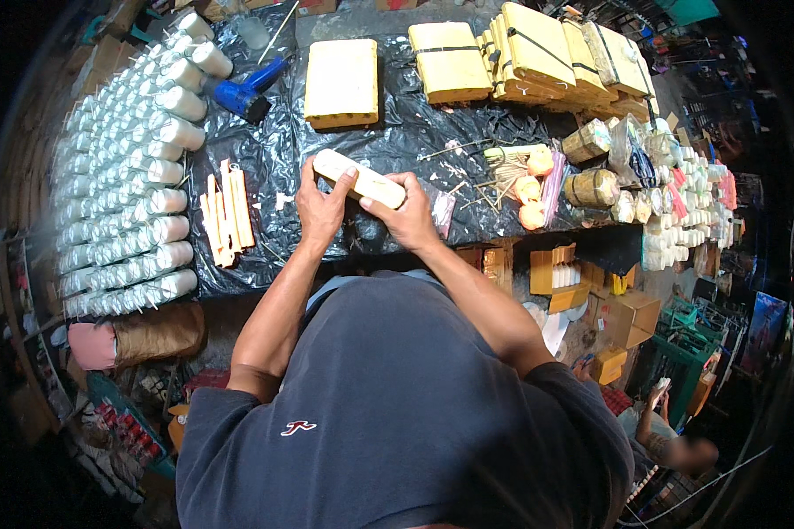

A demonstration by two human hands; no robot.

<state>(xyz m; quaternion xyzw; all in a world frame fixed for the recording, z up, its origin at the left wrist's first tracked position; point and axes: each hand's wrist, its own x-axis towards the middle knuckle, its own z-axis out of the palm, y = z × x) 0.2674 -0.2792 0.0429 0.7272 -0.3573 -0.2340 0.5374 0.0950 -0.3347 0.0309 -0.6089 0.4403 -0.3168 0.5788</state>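
Between both hands, over the near edge of the table, is a thick cream candle (375, 187), lying slantwise. My left hand (320, 207) grips its left part, with the thumb along its top. Around its right end my right hand (412, 216) is closed, thumb pressed on the near side. The undersides of the fingers are hidden by the candle. To the left of my left hand lie several thin orange sticks (227, 212). Beyond the candle stands a pale yellow block (341, 81).
Black plastic sheeting (265, 185) covers the table. Rows of white candles (123, 194) fill the left; a blue heat gun (245, 93) lies nearby. Strapped yellow blocks (538, 53) stand at the back right, near orange balls (531, 214). Another person (657, 432) sits at the lower right.
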